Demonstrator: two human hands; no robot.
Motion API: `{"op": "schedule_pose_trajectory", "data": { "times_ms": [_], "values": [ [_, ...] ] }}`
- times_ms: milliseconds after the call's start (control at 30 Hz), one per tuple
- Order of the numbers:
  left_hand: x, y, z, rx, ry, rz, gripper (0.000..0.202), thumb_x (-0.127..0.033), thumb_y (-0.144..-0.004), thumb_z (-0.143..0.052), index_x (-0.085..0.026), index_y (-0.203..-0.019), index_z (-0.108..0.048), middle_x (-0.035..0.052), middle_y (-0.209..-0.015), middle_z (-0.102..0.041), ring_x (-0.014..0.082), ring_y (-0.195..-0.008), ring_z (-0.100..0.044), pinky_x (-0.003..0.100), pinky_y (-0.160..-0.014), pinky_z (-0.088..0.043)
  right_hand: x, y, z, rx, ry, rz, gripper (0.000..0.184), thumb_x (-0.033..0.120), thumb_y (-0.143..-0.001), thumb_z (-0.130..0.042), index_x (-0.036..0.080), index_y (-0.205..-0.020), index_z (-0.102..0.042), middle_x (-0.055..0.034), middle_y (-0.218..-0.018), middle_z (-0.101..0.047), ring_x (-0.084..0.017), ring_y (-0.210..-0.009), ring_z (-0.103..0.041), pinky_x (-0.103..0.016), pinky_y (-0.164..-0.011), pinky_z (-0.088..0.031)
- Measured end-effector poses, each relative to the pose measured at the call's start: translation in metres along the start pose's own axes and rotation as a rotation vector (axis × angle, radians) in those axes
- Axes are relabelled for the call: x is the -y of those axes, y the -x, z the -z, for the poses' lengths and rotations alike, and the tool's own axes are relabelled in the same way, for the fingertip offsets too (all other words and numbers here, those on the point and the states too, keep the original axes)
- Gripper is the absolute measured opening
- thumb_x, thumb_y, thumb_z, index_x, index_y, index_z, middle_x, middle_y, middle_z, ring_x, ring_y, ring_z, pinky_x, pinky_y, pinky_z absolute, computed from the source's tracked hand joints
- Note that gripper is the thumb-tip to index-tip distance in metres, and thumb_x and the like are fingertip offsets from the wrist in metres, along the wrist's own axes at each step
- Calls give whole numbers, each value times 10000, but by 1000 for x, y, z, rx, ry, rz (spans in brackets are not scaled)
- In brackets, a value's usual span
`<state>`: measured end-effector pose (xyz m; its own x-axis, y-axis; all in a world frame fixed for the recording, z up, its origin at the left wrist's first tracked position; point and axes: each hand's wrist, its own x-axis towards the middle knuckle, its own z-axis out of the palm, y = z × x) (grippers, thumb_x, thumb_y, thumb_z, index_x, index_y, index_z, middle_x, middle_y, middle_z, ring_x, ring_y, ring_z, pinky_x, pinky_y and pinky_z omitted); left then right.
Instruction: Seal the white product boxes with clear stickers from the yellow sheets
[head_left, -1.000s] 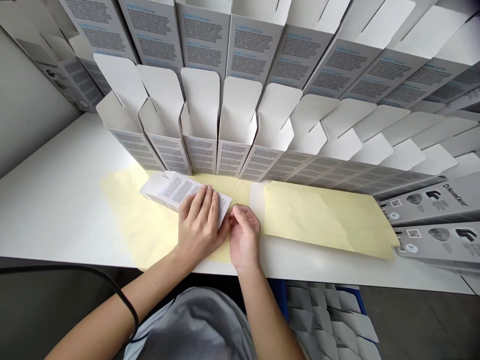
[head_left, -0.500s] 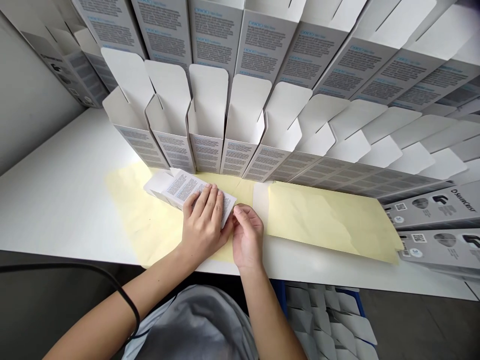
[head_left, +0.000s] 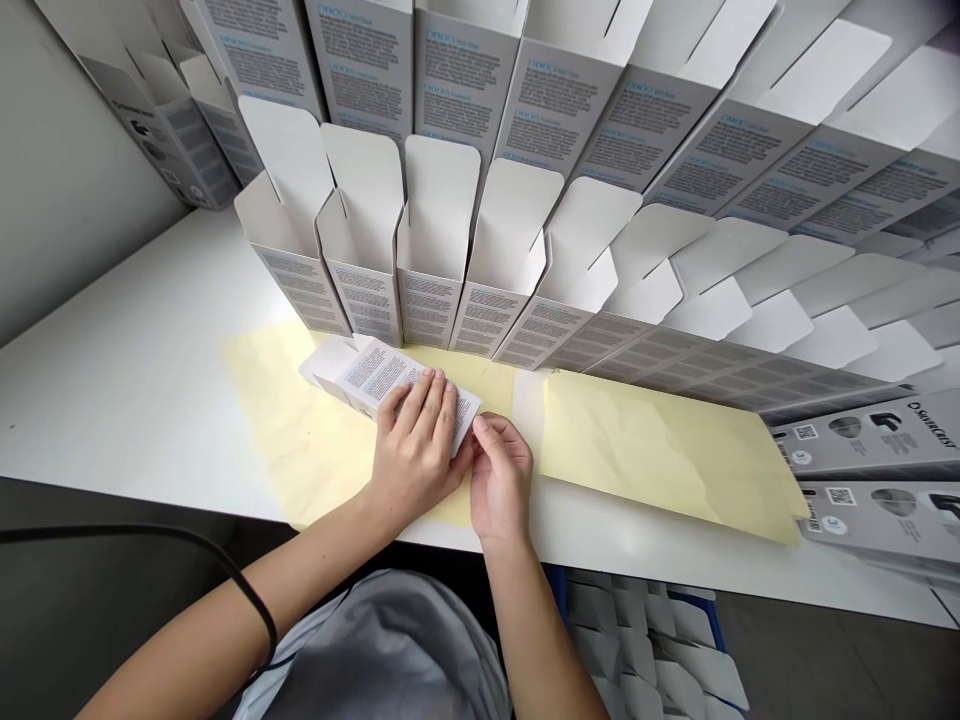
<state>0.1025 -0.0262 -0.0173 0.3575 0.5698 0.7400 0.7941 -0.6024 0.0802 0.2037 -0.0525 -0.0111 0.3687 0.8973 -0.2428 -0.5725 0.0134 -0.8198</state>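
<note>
A small printed cardboard box (head_left: 371,372) lies on its side on a yellow sheet (head_left: 270,410), its white flap end pointing left. My left hand (head_left: 414,450) is laid across the top of the box, fingers side by side, gripping it near its right end. At that right end, my right hand (head_left: 501,480) has its fingers curled, with thumb and fingertips closed on the box's edge. The palm side of my left hand and the underside of the box are hidden.
Behind my hands stands a row of upright boxes (head_left: 427,305) with raised flaps, and taller boxes (head_left: 465,95) rise behind it. Another yellow sheet (head_left: 660,455) covers the white table (head_left: 112,400) on the right. Grey SilverCrest boxes (head_left: 892,520) lie far right. A black cable (head_left: 217,555) crosses my left arm.
The whole view has shifted slightly, so boxes and table appear a little farther right. Both hands keep nearly the same hold on the box.
</note>
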Motion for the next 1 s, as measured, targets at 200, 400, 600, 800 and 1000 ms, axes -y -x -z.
{"op": "schedule_pose_trajectory", "data": {
  "times_ms": [200, 400, 600, 800, 1000],
  "values": [
    [0, -1, 2, 0, -4, -3, 500, -283, -871, -596, -38, -1302, -530, 270, -1256, -642, 377, -1206, -611, 502, -983, -408, -1, 0, 1, -6, 33, 18, 212, 327, -689, -806, 181, -675, -652, 5, -742, -620, -144, -758, -549, -293, -751, -448],
    [0, -2, 2, 2, -7, 0, 479, -282, -871, -595, -37, -1280, -546, 268, -1251, -646, 372, -1198, -617, 495, -985, -411, -3, 1, 2, -14, 58, 40, 226, 326, -700, -808, 174, -681, -642, 0, -768, -610, -147, -792, -550, -293, -773, -450],
    [0, -1, 2, 7, 3, 5, 490, -256, -880, -559, -33, -1314, -521, 272, -1261, -638, 374, -1214, -606, 500, -993, -409, -3, 3, 2, -18, 183, 134, 253, 328, -698, -819, 176, -681, -617, -8, -825, -585, -144, -774, -555, -287, -727, -463],
    [0, 0, 2, 20, 18, 10, 523, -230, -886, -529, -45, -1371, -472, 274, -1281, -624, 377, -1243, -585, 509, -1010, -397, -1, 2, 2, -42, 317, 224, 273, 327, -687, -818, 179, -640, -594, -19, -866, -564, -142, -762, -551, -273, -677, -470],
    [1, 0, 3, 22, 6, -2, 475, -220, -877, -544, -21, -1308, -520, 280, -1270, -629, 380, -1226, -597, 507, -1005, -403, -1, 1, 3, -91, 447, 250, 258, 333, -699, -812, 181, -700, -603, -31, -924, -564, -144, -801, -572, -259, -666, -477]
  ]
}}
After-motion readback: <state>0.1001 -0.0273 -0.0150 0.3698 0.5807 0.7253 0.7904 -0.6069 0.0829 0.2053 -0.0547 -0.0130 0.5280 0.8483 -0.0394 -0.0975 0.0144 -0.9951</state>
